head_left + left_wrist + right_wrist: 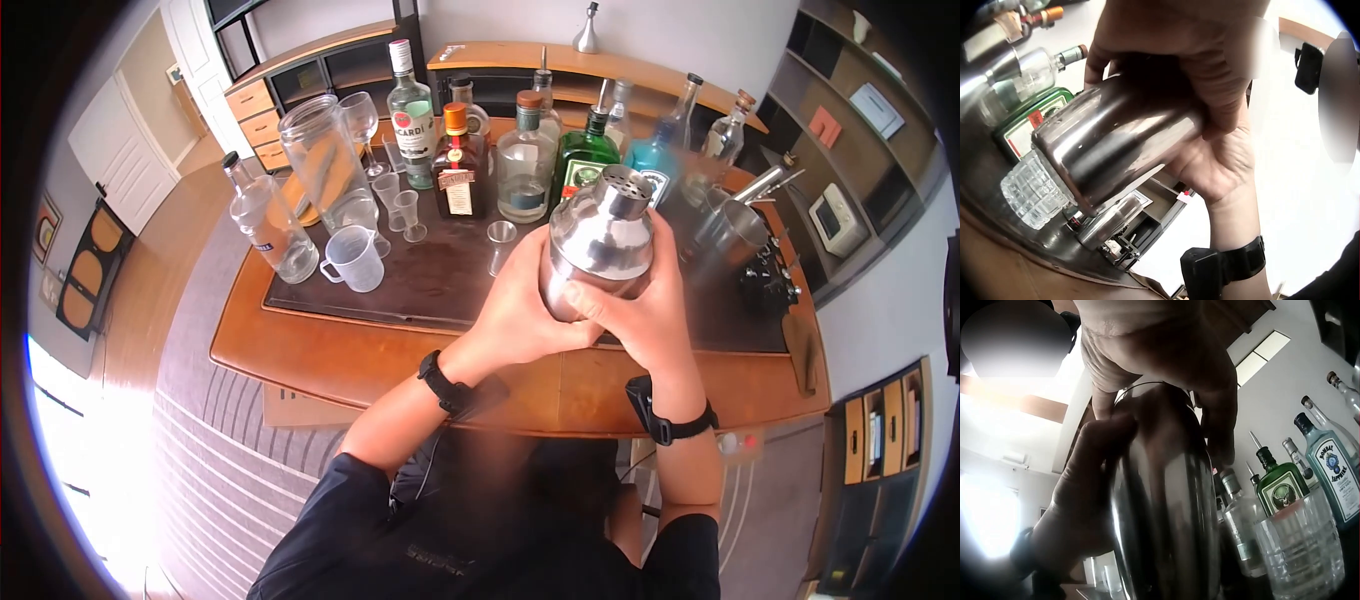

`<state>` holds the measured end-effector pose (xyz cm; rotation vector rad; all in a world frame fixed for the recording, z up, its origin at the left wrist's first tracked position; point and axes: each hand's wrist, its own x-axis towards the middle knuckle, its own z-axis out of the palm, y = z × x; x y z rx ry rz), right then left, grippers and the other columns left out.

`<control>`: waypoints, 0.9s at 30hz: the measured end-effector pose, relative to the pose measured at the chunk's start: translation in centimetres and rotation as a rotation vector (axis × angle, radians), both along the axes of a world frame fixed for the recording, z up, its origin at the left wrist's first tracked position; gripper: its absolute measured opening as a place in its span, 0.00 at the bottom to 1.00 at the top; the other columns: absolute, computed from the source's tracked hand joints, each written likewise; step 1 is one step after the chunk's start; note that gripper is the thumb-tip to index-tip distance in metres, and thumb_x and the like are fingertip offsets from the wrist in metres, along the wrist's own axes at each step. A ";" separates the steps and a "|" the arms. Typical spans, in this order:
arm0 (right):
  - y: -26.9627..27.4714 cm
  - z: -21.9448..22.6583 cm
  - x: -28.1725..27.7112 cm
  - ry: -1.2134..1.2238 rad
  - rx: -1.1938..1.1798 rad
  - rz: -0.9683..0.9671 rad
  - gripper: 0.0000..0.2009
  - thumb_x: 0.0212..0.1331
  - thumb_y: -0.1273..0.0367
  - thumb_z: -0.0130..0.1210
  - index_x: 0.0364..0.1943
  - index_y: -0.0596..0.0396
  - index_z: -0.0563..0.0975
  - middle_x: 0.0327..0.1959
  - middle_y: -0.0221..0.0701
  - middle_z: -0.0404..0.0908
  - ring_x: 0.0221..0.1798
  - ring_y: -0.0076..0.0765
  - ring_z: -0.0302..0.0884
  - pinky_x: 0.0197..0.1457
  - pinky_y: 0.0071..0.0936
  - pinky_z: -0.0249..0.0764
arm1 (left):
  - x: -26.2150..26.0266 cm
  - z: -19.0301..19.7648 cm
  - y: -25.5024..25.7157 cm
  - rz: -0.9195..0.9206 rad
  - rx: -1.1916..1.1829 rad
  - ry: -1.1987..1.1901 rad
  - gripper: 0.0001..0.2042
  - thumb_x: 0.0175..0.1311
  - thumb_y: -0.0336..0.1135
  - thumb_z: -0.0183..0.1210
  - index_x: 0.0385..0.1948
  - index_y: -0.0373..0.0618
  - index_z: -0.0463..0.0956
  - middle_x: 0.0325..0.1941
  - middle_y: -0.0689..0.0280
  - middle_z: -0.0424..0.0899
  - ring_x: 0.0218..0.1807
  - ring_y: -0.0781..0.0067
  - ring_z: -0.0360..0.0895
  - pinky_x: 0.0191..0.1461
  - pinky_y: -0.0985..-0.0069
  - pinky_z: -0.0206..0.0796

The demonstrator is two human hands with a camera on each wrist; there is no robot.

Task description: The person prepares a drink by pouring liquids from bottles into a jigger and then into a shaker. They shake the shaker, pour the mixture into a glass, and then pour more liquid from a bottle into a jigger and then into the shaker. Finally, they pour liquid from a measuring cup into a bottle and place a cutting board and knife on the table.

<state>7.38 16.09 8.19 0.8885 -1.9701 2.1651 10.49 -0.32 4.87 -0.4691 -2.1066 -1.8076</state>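
Both hands hold a shiny steel cocktail shaker (602,245) above the near part of the desk. My left hand (522,308) wraps its left side, and my right hand (655,308) grips the right side with the thumb across the front. The small outer cap is off, so the holes of the strainer top (625,188) show. In the left wrist view, a cut-glass tumbler (1035,190) appears just past the shaker's base; the shaker hides it in the head view. A steel jigger (501,240) stands left of the shaker.
Several bottles line the desk's back, among them a green bottle (588,155) and an orange-capped dark bottle (457,175). At left are a plastic measuring jug (355,260), a tall glass jar (330,165) and a clear bottle (270,225). A steel mixing cup (728,232) stands right.
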 end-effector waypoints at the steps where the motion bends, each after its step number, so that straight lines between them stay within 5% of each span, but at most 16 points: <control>1: -0.1 0.3 0.0 -0.022 -0.058 -0.008 0.50 0.43 0.68 0.79 0.71 0.61 0.58 0.61 0.43 0.75 0.62 0.36 0.77 0.64 0.36 0.76 | 0.1 0.2 0.2 -0.021 0.023 -0.010 0.48 0.39 0.41 0.75 0.66 0.32 0.61 0.61 0.49 0.73 0.63 0.56 0.74 0.66 0.62 0.67; 4: 0.3 1.4 0.1 0.116 0.047 -0.062 0.51 0.42 0.68 0.79 0.71 0.59 0.58 0.60 0.41 0.76 0.59 0.34 0.78 0.62 0.35 0.77 | 0.3 -0.1 0.3 0.010 -0.093 -0.022 0.48 0.39 0.41 0.75 0.66 0.32 0.61 0.60 0.49 0.74 0.61 0.54 0.75 0.65 0.62 0.68; 9: 0.7 3.5 0.4 -0.035 0.082 0.028 0.27 0.48 0.73 0.74 0.54 0.54 0.75 0.46 0.28 0.82 0.50 0.24 0.80 0.57 0.27 0.77 | -0.3 -1.3 1.1 0.010 -0.134 0.039 0.47 0.37 0.40 0.75 0.65 0.33 0.62 0.58 0.50 0.75 0.59 0.56 0.76 0.64 0.64 0.69; 15: 0.5 2.4 -0.3 0.001 0.040 0.049 0.27 0.49 0.72 0.73 0.55 0.58 0.76 0.43 0.28 0.83 0.46 0.21 0.81 0.50 0.25 0.79 | -0.8 -0.2 1.7 -0.220 0.098 -0.025 0.40 0.36 0.35 0.72 0.59 0.35 0.67 0.51 0.59 0.79 0.51 0.70 0.76 0.59 0.71 0.70; 21: 1.3 2.0 -1.2 -0.076 -0.007 0.190 0.22 0.50 0.73 0.73 0.51 0.54 0.77 0.48 0.28 0.81 0.52 0.22 0.77 0.58 0.26 0.74 | -1.2 -1.1 1.1 -0.326 0.095 -0.035 0.40 0.39 0.32 0.73 0.61 0.38 0.66 0.55 0.62 0.78 0.53 0.74 0.77 0.58 0.72 0.71; 24: 0.2 2.2 0.4 0.126 0.102 -0.167 0.22 0.51 0.73 0.72 0.51 0.55 0.77 0.48 0.29 0.81 0.51 0.23 0.78 0.57 0.26 0.75 | -1.5 -2.5 1.6 -0.155 0.047 0.001 0.40 0.37 0.34 0.73 0.60 0.38 0.67 0.53 0.61 0.78 0.53 0.72 0.77 0.59 0.72 0.70; 25: 0.0 2.4 0.1 0.242 0.080 -0.262 0.23 0.50 0.73 0.73 0.50 0.57 0.76 0.43 0.29 0.83 0.44 0.21 0.81 0.49 0.26 0.79 | -1.4 -2.6 1.8 -0.074 0.028 0.011 0.40 0.36 0.36 0.74 0.59 0.37 0.68 0.51 0.60 0.79 0.52 0.70 0.77 0.60 0.72 0.69; 27: 0.9 3.1 -0.8 -0.005 -0.179 -0.181 0.22 0.54 0.73 0.72 0.51 0.58 0.74 0.43 0.32 0.83 0.43 0.25 0.82 0.47 0.26 0.81 | -1.6 -1.8 1.2 -0.203 -0.032 -0.036 0.41 0.36 0.36 0.74 0.59 0.36 0.68 0.52 0.59 0.79 0.54 0.68 0.77 0.62 0.71 0.69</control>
